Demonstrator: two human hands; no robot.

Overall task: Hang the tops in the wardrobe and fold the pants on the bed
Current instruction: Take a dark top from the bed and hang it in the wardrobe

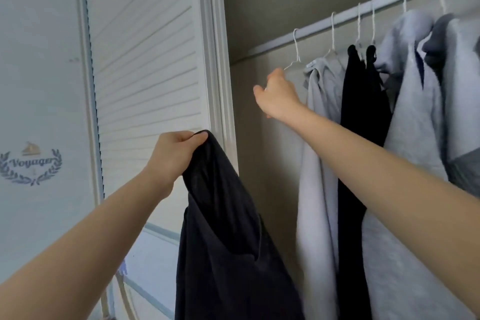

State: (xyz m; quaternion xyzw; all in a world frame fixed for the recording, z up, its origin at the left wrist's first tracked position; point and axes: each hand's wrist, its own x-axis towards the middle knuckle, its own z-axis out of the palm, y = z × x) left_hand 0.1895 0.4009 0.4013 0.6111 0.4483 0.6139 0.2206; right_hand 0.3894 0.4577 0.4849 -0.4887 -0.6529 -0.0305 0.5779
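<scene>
Dark top (228, 228): hangs limp from the left hand (171, 153), in front of the wardrobe's left edge beside the louvred door (145, 73).
Handling: soft, light, likely floppy; best taken at the neckline or shoulders.
Left hand: fingers pinch bunched fabric.
Right hand (276, 93): curled round the empty white hanger (294, 57) on the rail (363, 9).
Neighbours: grey hoodie (319, 138) just beside.

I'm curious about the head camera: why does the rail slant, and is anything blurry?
Head view: wide-angle lens and tilted head slant the wardrobe rail; light is soft and even; the right hand at the empty hanger looks slightly smeared; the dark top shows little detail.
</scene>
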